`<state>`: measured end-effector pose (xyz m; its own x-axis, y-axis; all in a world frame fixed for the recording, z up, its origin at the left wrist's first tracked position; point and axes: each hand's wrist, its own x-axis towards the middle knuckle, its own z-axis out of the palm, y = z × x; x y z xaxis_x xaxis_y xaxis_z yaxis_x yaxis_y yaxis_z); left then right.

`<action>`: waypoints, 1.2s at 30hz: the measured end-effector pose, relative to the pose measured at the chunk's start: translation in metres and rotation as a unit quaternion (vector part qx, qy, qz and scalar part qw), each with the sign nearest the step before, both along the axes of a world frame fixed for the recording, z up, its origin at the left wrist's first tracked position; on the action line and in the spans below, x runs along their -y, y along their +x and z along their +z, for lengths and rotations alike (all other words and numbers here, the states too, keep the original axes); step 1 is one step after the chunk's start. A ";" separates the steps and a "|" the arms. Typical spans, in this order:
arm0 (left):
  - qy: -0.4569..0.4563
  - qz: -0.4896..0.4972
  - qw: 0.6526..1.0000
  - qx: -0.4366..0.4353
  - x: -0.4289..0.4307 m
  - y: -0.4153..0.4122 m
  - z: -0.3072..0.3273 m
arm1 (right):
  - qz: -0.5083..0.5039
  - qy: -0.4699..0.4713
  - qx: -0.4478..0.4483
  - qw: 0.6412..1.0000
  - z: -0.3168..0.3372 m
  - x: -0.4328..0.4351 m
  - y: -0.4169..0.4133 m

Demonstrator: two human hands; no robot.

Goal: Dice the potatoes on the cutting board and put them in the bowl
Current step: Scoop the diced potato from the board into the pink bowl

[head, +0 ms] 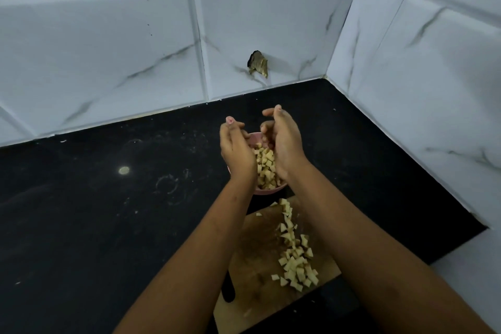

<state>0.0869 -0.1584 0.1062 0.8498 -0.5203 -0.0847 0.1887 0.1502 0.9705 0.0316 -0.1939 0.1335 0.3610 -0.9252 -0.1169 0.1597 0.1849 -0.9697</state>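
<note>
Left hand (235, 149) and right hand (286, 141) mask most of the pink bowl (267, 190), only its near rim peeking out. Forearms (366, 225) cover the sides of the cutting board (257, 252); its near end runs off-frame. The dark object (228, 289) beside it: unidentifiable.

Worktop (81, 211): black polished stone, glossy enough to mirror a lamp, dulled by pale dusty smears and ring marks. Wall tiles (108, 49): white, glazed, grey marble veining, smooth with bevelled edges. A broken patch (257, 64) above the worktop's back edge exposes rough brownish material. Cutting board (257, 266): bare wood, matt, grain visible, scuffed. Bowl (267, 192): pink, smooth, plastic-looking. Potato dice (298, 266): pale yellow, matt cut faces.
</note>
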 end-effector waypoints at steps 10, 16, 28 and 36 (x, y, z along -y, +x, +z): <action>0.007 -0.010 0.999 0.048 -0.088 -0.006 -0.028 | -0.018 -0.194 -0.190 0.962 -0.065 -0.059 -0.085; 0.278 -0.179 0.884 0.329 -0.115 -0.017 -0.078 | 0.170 -0.304 -0.424 0.836 -0.104 -0.042 -0.103; 0.359 -0.395 0.644 0.548 -0.150 -0.028 -0.082 | 0.288 -0.280 -0.391 0.829 -0.096 -0.084 -0.139; 0.320 -0.483 0.617 0.533 -0.188 -0.035 -0.077 | 0.347 -0.350 -0.508 0.706 -0.095 -0.107 -0.170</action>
